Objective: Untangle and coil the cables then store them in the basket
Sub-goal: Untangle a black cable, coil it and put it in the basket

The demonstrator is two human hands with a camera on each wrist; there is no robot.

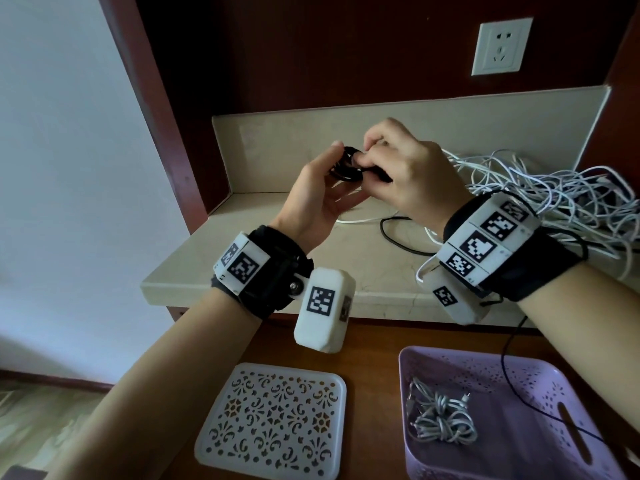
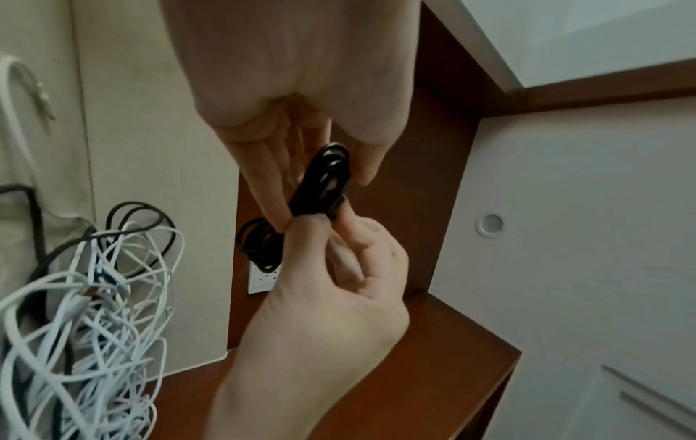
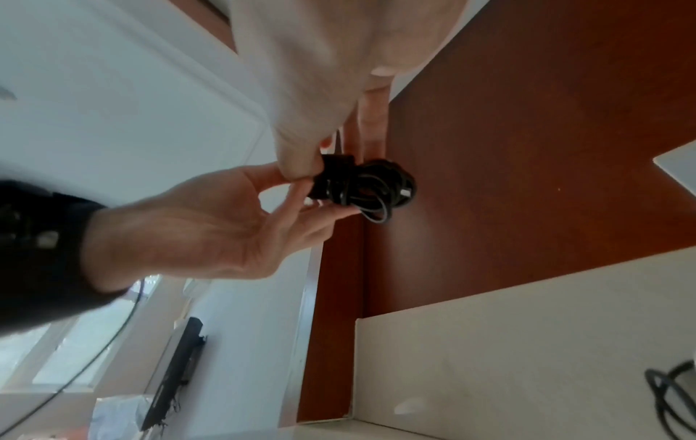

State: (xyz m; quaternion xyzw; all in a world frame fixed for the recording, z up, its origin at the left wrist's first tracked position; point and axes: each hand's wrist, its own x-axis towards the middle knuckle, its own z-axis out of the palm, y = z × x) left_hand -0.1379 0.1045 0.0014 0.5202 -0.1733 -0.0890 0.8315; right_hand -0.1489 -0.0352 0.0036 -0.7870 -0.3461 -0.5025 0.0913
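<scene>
Above the counter (image 1: 346,258), at roughly 12 o'clock from the wrists: a small black cable coil (image 1: 346,164) held up in the air between both hands, well clear of the stone surface. Left hand (image 1: 318,199) palm-up beneath it, thumb and fingers (image 2: 277,190) pinching the coil from either side, loops bunched against the fingertips. Right hand (image 1: 405,174) curled over from 3 o'clock, thumb and forefinger pinching the coil's near end, where a stubby black plug shows in the right wrist view; remaining fingers folded loosely behind.

At 3 o'clock on the counter, against the back ledge: a tangled heap of white cables (image 1: 554,202) with a few dark strands threaded through, unsorted, spilling toward the right wrist. At 6 o'clock of the coil, lying flat on the counter: a loose black cable (image 1: 398,237) and a white strand beside it.

Down at 5 o'clock on the lower wooden surface: lilac basket (image 1: 568,382) with one knotted grey-white cable bundle (image 1: 440,417) inside, near its left wall. At 7 o'clock, just left of the basket: white perforated lid (image 1: 273,420), flat, apart from the basket. At 1 o'clock on the dark wall panel: white wall socket (image 1: 502,46)
</scene>
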